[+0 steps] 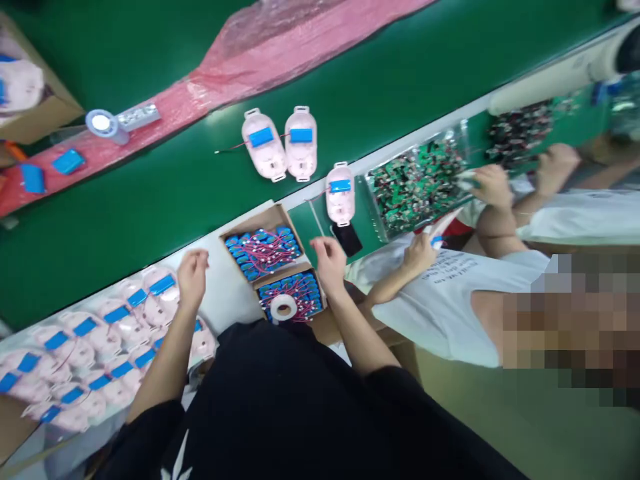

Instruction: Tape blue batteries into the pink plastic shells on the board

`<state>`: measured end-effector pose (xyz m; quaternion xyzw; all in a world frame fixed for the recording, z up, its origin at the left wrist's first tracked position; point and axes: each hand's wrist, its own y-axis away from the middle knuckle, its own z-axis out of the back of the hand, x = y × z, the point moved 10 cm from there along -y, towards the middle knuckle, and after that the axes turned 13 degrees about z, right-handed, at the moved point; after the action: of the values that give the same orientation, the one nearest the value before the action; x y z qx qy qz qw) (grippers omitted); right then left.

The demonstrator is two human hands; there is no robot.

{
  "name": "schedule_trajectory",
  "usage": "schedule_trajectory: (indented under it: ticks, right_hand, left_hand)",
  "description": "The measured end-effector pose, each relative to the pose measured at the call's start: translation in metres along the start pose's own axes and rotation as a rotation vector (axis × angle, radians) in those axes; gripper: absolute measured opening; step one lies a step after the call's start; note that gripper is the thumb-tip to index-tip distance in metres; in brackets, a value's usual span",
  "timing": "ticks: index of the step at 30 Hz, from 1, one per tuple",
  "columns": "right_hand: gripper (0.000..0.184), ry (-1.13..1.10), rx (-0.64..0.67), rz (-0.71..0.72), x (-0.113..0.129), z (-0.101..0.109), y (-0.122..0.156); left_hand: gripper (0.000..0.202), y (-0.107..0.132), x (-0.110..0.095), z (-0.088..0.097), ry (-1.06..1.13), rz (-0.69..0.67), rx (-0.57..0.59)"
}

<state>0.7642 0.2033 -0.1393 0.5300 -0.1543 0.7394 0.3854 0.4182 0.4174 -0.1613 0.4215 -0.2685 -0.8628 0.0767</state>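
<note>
My left hand (193, 277) is raised over the pale bench edge, fingers curled together. It lies between the rows of pink shells (163, 310) with blue battery packs and a cardboard box of battery packs (263, 252). Curled in a pinch, my right hand (330, 263) is just right of that box, near a black flat object (347, 239). Anything in either hand is too small or hidden to make out. A second box of battery packs (305, 293) sits closer to me, with a white tape roll (283, 307) on it. Beyond my right hand lies a single pink shell (341, 195).
Two pink shells (301, 150) rest on the green bench (200, 193). Pink plastic wrap (240, 73) runs behind them, with a small lamp (105, 125). At right, a co-worker's hands (420, 253) work beside a bag of circuit boards (417, 180).
</note>
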Motion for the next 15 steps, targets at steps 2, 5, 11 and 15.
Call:
schedule_trajectory:
  ticks: [2, 5, 11, 15]
  right_hand:
    - [0.045, -0.087, 0.07, -0.066, 0.009, -0.011, 0.073]
    - [0.049, -0.224, 0.463, -0.096, 0.024, -0.079, 0.161]
    - [0.04, -0.026, 1.195, -0.23, -0.004, -0.24, 0.31]
    - [0.044, 0.144, 1.256, -0.396, -0.052, -0.281, 0.37]
  left_hand:
    - [0.044, 0.065, 0.075, 0.031, -0.02, 0.277, 0.069]
    - [0.045, 0.161, 0.169, 0.062, 0.029, 0.592, 0.081]
    - [0.048, 0.269, 0.297, 0.104, 0.223, 0.83, -0.078]
    - [0.05, 0.29, 0.355, 0.103, 0.472, 0.926, -0.043]
